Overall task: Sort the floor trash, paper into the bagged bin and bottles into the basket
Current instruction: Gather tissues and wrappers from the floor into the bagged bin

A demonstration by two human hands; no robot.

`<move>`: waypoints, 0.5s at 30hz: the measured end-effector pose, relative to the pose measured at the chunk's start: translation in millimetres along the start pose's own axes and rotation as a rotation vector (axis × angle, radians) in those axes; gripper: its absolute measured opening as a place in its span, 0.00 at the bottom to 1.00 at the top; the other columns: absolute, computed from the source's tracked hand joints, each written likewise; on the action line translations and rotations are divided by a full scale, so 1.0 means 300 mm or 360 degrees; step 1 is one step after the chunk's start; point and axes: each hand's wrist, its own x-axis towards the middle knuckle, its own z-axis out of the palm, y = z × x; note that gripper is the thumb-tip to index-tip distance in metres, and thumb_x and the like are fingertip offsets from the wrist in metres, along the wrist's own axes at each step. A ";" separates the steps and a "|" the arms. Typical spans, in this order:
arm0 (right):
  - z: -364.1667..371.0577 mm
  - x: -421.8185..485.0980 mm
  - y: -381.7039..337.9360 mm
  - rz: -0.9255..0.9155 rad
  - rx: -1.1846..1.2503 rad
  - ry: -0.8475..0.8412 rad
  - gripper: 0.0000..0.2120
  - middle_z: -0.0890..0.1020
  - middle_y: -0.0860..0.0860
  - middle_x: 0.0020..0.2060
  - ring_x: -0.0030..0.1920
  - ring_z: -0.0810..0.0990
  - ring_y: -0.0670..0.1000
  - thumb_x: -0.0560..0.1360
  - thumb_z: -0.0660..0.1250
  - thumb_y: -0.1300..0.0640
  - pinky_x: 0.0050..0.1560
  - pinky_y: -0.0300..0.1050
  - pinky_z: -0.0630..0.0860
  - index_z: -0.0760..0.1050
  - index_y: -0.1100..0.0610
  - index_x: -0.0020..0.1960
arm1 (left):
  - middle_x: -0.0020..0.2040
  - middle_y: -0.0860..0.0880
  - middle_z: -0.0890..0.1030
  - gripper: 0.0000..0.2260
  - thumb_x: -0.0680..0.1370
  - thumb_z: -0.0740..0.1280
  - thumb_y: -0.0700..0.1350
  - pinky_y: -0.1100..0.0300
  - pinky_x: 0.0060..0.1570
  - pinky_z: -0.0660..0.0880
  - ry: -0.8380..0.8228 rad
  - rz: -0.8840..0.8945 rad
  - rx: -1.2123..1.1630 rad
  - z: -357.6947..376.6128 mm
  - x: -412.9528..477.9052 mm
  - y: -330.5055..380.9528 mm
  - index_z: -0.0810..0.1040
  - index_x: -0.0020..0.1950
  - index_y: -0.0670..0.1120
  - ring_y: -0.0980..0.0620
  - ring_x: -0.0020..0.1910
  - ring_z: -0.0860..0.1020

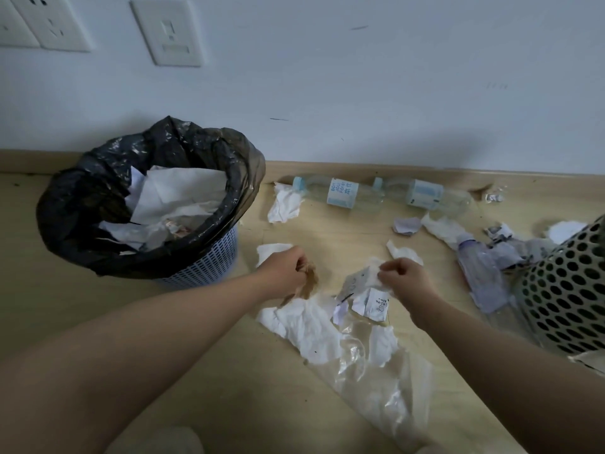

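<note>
Below, left fingers (298, 264) pinch a brown scrap (309, 285); right fingers (391, 267) grip crumpled printed paper (368, 291).

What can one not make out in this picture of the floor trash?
1. Head view: the basket is cut off by the right edge; its inside is unseen.
2. Head view: lower contents of the bagged bin hide under top paper sheets.
3. Head view: the purple bottle is partly covered by paper scraps.
4. Head view: print on the white paper in the right hand is too small.
</note>
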 end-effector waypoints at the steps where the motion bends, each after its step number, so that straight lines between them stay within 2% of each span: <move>1: 0.007 0.004 -0.019 -0.0003 0.0089 0.0024 0.08 0.78 0.53 0.43 0.41 0.76 0.52 0.72 0.65 0.66 0.43 0.45 0.73 0.74 0.53 0.44 | 0.36 0.51 0.73 0.06 0.78 0.60 0.42 0.63 0.28 0.66 0.0040 -0.0038 -0.0102 -0.010 0.001 -0.006 0.67 0.41 0.49 0.54 0.30 0.70; 4: 0.023 0.006 -0.055 0.0026 0.0333 0.0067 0.14 0.76 0.54 0.45 0.38 0.77 0.52 0.72 0.66 0.66 0.35 0.40 0.72 0.71 0.53 0.54 | 0.34 0.51 0.76 0.06 0.79 0.61 0.46 0.67 0.21 0.66 0.0166 -0.0153 -0.0405 -0.036 -0.003 -0.017 0.70 0.43 0.49 0.55 0.28 0.71; 7: 0.048 -0.006 -0.072 0.0065 0.0431 -0.0003 0.14 0.78 0.56 0.45 0.43 0.78 0.56 0.72 0.68 0.65 0.36 0.42 0.73 0.73 0.56 0.55 | 0.33 0.52 0.75 0.07 0.78 0.63 0.47 0.66 0.24 0.67 0.0230 -0.0204 -0.0568 -0.048 -0.009 -0.024 0.71 0.41 0.51 0.56 0.28 0.71; 9: 0.074 -0.024 -0.084 0.0090 0.0502 -0.0159 0.10 0.79 0.55 0.41 0.40 0.78 0.54 0.73 0.68 0.66 0.37 0.43 0.75 0.76 0.61 0.53 | 0.33 0.51 0.75 0.04 0.78 0.65 0.48 0.66 0.24 0.67 0.0097 -0.0207 -0.0751 -0.049 -0.018 -0.020 0.72 0.47 0.49 0.56 0.27 0.70; 12: 0.128 -0.055 -0.114 0.0132 0.0713 -0.0489 0.04 0.79 0.55 0.37 0.33 0.78 0.50 0.75 0.64 0.67 0.30 0.38 0.77 0.76 0.60 0.46 | 0.42 0.51 0.77 0.13 0.76 0.68 0.50 0.66 0.27 0.70 -0.0247 -0.0168 -0.0794 -0.036 -0.035 -0.012 0.69 0.57 0.51 0.56 0.33 0.74; 15: 0.174 -0.071 -0.144 0.0113 0.0800 -0.0661 0.07 0.79 0.55 0.35 0.31 0.78 0.49 0.76 0.63 0.67 0.28 0.38 0.77 0.76 0.60 0.42 | 0.45 0.52 0.77 0.13 0.75 0.69 0.48 0.65 0.32 0.72 -0.0348 -0.0158 -0.0768 -0.013 -0.041 -0.020 0.70 0.56 0.51 0.56 0.39 0.76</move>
